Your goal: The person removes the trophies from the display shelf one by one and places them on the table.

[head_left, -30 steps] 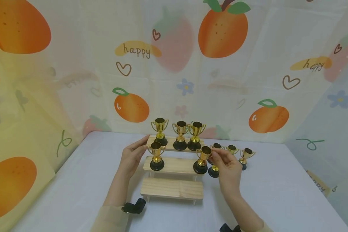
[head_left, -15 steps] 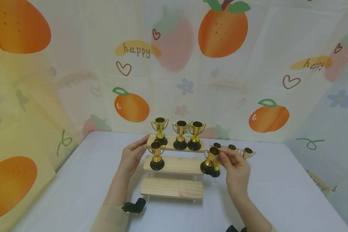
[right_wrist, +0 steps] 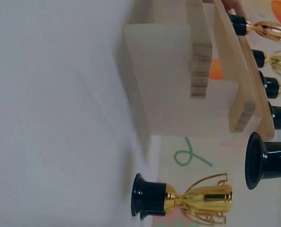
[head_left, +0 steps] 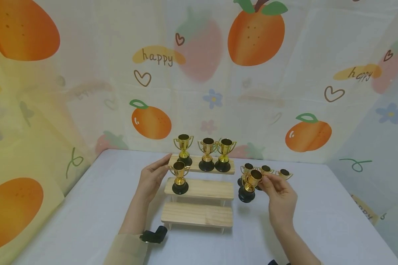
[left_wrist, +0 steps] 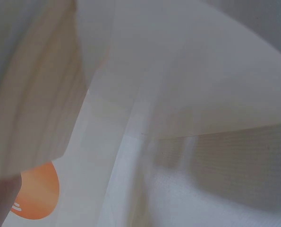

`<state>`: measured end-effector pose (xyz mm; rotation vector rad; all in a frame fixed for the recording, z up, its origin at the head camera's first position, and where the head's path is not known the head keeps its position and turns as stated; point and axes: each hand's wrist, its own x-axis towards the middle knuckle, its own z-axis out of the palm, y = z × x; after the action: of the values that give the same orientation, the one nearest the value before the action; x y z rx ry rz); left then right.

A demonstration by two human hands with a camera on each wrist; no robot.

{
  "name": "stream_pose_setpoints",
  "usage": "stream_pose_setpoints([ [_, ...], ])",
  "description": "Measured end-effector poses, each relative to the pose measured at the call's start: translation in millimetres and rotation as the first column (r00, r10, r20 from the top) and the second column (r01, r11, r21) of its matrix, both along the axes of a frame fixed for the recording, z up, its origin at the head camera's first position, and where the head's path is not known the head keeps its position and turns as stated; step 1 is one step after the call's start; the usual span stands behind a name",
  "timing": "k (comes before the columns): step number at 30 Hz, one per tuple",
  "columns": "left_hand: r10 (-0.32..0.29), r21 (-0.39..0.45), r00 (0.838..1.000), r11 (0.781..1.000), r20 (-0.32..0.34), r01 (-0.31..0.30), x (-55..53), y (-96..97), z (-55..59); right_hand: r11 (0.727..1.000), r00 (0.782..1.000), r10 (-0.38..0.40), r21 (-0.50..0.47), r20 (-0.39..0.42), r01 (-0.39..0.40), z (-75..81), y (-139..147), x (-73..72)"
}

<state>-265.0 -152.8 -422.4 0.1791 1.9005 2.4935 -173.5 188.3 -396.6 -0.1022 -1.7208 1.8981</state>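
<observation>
My right hand [head_left: 282, 197] pinches a small gold trophy cup [head_left: 253, 179] with a black base by its right side. The cup tilts in the air, right of the three-tier wooden display stand [head_left: 199, 213]. In the right wrist view the held trophy's black base [right_wrist: 270, 158] shows from below at the right edge. My left hand [head_left: 150, 182] grips the left end of the top shelf [head_left: 195, 166], its thumb partly behind a trophy. The left wrist view has the wooden shelf end [left_wrist: 36, 104] close up, a fingertip [left_wrist: 3, 198] touching it. Bottom shelf bears nothing.
Three trophies [head_left: 207, 152] stand on the top shelf; one trophy [head_left: 179, 176] is at the middle shelf's left end. Several trophies [head_left: 284, 173] stand on the white table [head_left: 318, 221] to the right, partly hidden by the held one and my hand. A printed cloth [head_left: 199, 106] hangs behind.
My right hand has carried its trophy rightward from the middle shelf's right end, off the stand and in front of the table trophies. The left hand has stayed at the shelf.
</observation>
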Motion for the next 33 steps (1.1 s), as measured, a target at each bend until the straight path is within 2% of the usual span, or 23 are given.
stream_pose_setpoints([
  [13, 0.000, 0.013, 1.000, 1.000, 0.004, -0.001, 0.5, 0.4, 1.0, 1.000, 1.000, -0.023, -0.020, 0.005, 0.023, -9.5, 21, 2.5],
  [33, -0.009, 0.030, 1.000, 0.999, -0.009, 0.009, -1.2, 0.3, -0.8, 0.998, 0.997, -0.068, -0.013, 0.026, 0.069, -26.2, 45, -3.6],
])
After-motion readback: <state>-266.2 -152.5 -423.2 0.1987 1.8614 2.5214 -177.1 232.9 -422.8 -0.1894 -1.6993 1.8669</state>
